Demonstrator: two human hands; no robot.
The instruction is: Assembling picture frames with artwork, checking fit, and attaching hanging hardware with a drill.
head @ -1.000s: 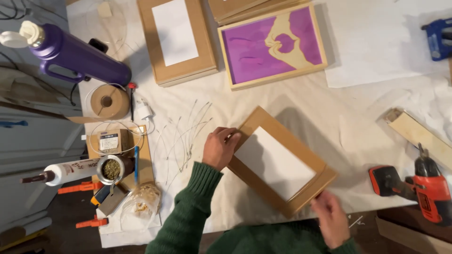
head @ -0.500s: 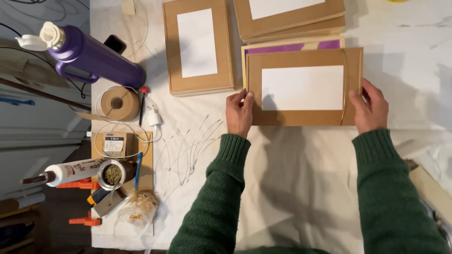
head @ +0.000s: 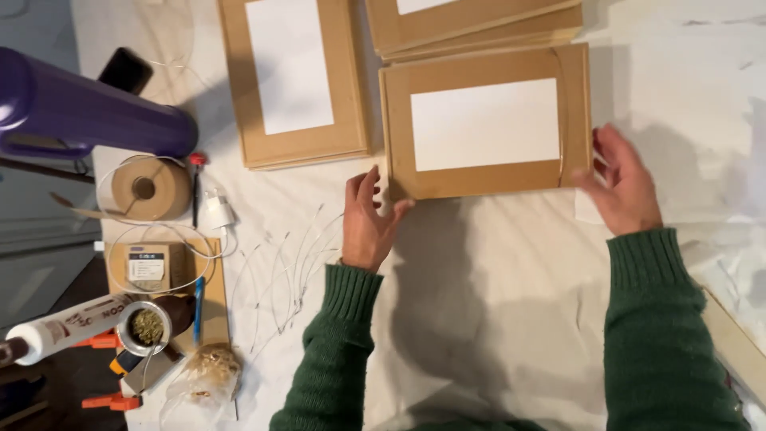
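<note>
Green knitted sleeves lead up to your hands on the white-covered tabletop [head: 495, 319]. Your left hand [head: 369, 219] lies open, fingers loosely spread, touching the near left corner of the flat brown cardboard frame with a white rectangular centre [head: 487, 124]. Your right hand [head: 624, 187], also open, rests at its near right corner. Beyond it, toward the far edge, lie more brown frames [head: 471, 24].

We see a brown frame [head: 487, 121] with a white middle panel, lying flat on the white cloth [head: 495, 303].
</note>
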